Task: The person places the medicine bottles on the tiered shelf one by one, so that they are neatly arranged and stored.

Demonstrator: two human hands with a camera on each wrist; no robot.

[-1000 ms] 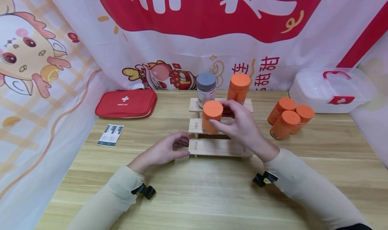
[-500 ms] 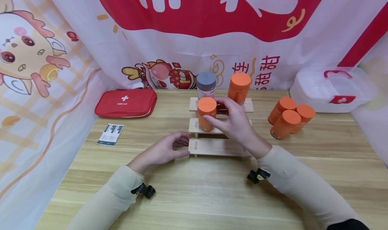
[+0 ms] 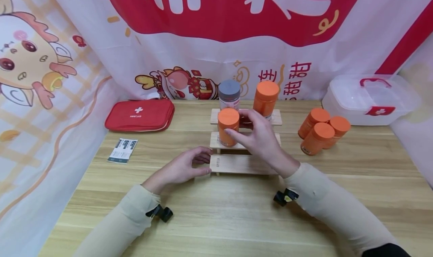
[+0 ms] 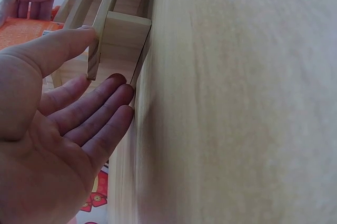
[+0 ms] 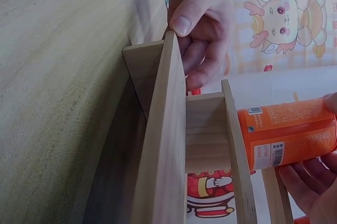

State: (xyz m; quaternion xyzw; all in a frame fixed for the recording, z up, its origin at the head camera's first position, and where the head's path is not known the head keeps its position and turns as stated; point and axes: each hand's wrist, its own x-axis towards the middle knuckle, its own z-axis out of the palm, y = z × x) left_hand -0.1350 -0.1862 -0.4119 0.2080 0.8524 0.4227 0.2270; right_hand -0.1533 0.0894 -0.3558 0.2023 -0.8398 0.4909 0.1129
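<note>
An orange supplement bottle [image 3: 224,135] stands upright over the left end of the middle tier of a wooden step rack [image 3: 241,164]. My right hand [image 3: 262,136] holds it from the right, thumb in front and fingers behind. In the right wrist view the bottle's [image 5: 287,134] labelled base is right at the tier board. My left hand [image 3: 182,166] is at the left end of the lowest tier. Seen from the left wrist, its thumb touches the board and the other fingers [image 4: 100,124] extend loosely past the end. A grey-capped bottle [image 3: 229,95] and another orange bottle [image 3: 266,99] occupy the top tier.
Three orange bottles [image 3: 318,136] cluster right of the rack, before a clear first-aid box [image 3: 368,99]. To the left lie a red first-aid pouch [image 3: 139,116] and a printed card [image 3: 123,150]. A printed cloth [image 3: 203,53] hangs behind the table.
My right hand has brought the orange bottle slightly left and back, to the left end of the middle tier. During the last half second it moved only a little. The left hand has stayed put.
</note>
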